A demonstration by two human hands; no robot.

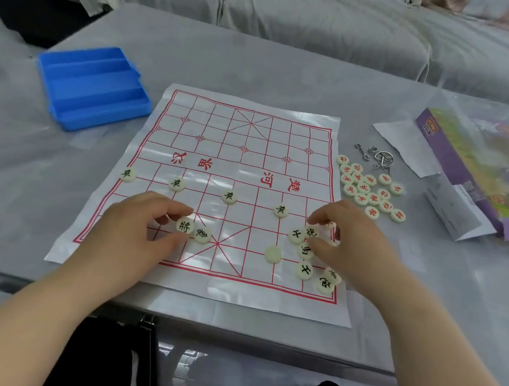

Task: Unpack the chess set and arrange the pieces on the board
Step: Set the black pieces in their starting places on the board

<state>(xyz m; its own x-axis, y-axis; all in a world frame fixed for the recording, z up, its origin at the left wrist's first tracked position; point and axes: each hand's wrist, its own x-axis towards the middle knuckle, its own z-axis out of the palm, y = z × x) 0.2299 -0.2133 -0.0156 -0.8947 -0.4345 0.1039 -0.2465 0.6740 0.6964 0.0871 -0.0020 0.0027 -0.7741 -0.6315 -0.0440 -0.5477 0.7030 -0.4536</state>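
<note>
Chess pieces [229,196], small cream round discs with black characters, were on the board [247,160], a thin white plastic sheet printed with a red grid that lay flat on the grey table [260,61]. Four of them stood in a spaced row across the near half. One blank-faced disc [272,254] sat alone nearer the front edge. The left hand [139,231] rested on the board's near-left part with its fingers curled, thumb and forefinger closed on either side of one marked disc [184,226]. A neighbouring disc [202,235] lay just beside it. The right hand [349,234] hung over the near-right corner, fingers curled down, forefinger and thumb pinching a corner disc [311,232] in a loose cluster of black-lettered discs [304,270]. Off the board's right edge, red-lettered cream discs [369,189] lay in a heap on the table. Just beyond them were some bent metal wire rings [378,157]. Farther right lay a purple printed box in a clear plastic bag [482,160], resting partly on a white paper sheet [406,142]. A blue plastic tray with long compartments [91,87] sat well to the left of the board.
</note>
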